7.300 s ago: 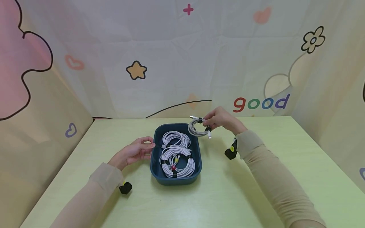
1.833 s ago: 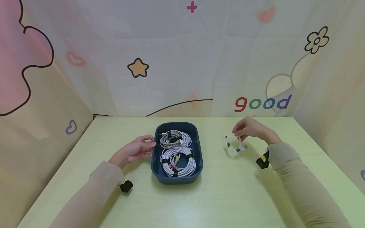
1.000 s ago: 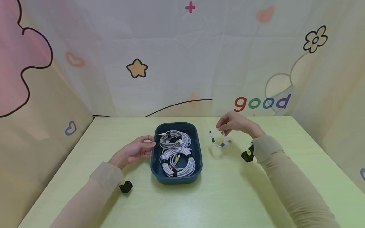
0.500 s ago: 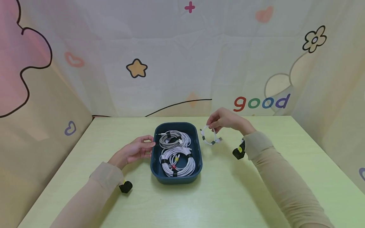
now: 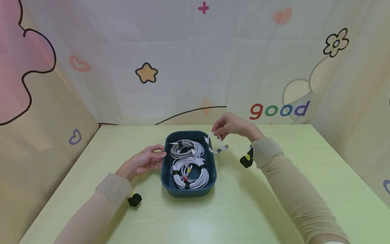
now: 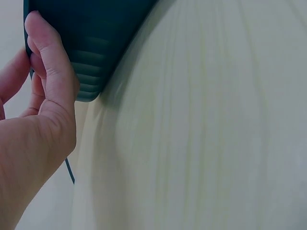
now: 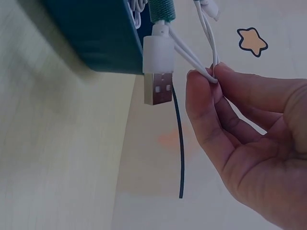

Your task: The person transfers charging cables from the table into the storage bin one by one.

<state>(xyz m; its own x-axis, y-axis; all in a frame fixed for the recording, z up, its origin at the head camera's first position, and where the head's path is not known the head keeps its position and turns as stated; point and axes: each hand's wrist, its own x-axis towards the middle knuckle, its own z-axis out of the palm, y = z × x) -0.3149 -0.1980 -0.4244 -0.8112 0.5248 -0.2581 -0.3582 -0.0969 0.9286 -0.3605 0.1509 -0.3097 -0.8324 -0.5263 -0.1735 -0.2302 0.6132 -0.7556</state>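
Note:
My right hand (image 5: 233,125) pinches a short white USB charging cable (image 5: 220,144) between thumb and fingers. The cable hangs in a small loop just above the right rim of a dark blue plastic bin (image 5: 188,193). Up close in the right wrist view, its metal USB plug (image 7: 160,88) dangles beside a green tie (image 7: 162,9). At the bin's left side, my left hand (image 5: 147,160) holds the rim, fingers against the outer wall (image 6: 88,64). Inside the bin lie a greyish coiled cable (image 5: 182,150) at the back and a thicker white coiled cable (image 5: 202,178) in front.
Black straps bind the coils, and red and yellow ties show within the front one. The bin stands on a pale wooden table (image 5: 195,220). A patterned curtain (image 5: 182,95) rises at the table's back edge and along both sides.
Earlier, my right hand held the greyish coil, which now lies in the bin. Since then it has carried the white cable leftward from the right side to the bin. My left hand stays put.

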